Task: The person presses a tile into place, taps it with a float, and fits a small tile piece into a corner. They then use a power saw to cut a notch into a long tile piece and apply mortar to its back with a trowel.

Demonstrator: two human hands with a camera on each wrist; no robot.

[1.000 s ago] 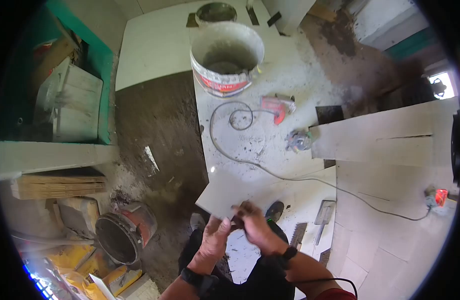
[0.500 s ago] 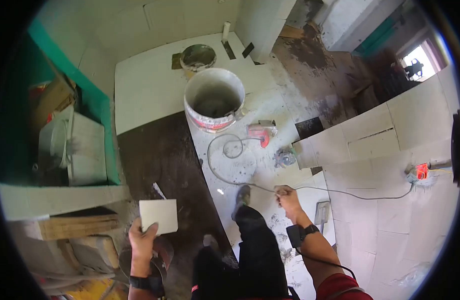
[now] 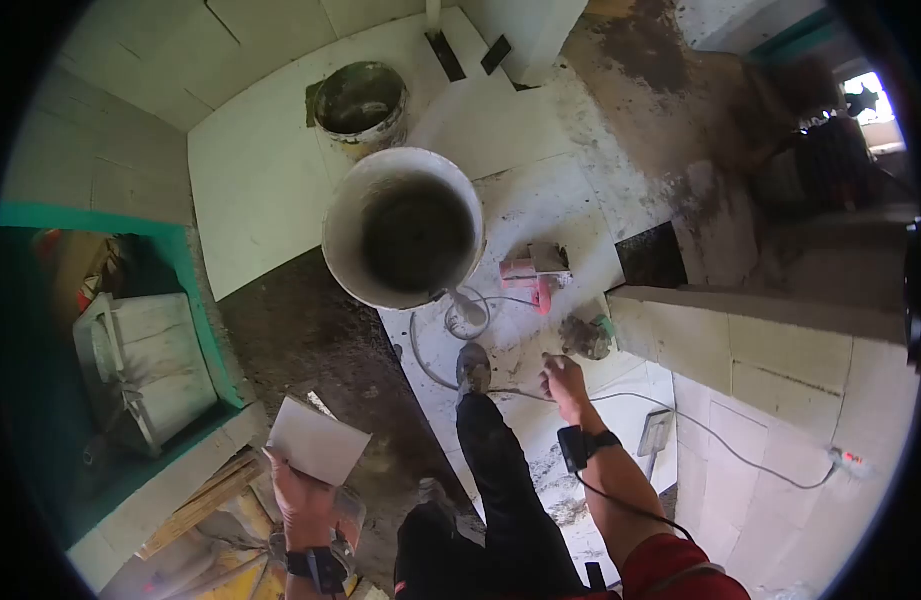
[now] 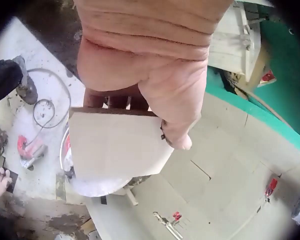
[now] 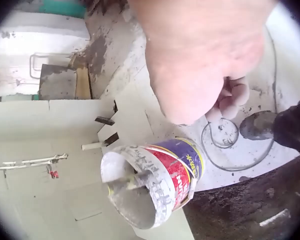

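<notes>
My left hand (image 3: 303,498) grips a square white tile (image 3: 319,440) at its lower edge, out at the left over the dark bare floor (image 3: 311,335). In the left wrist view the thumb lies along one edge of the tile (image 4: 115,145), with the other fingers behind it. My right hand (image 3: 566,387) hangs over the white floor, fingers loosely curled, nothing visible in them. It overlaps the grey cable (image 3: 721,455) in the head view. The right wrist view shows the curled fingertips (image 5: 229,111) near the cable's loop (image 5: 203,135).
A large bucket (image 3: 346,190) stands ahead, with a smaller bucket (image 3: 401,130) behind it. Right of it lie a red corded power tool (image 3: 521,273) and a smaller tool (image 3: 586,337). A trowel (image 3: 657,432) lies at right. My shoe (image 3: 473,368) is beside the cable.
Both hands were together on the tile; they have parted. The left hand carried the tile leftward, and the right went right and forward. One foot stepped forward and the head view shifted.
</notes>
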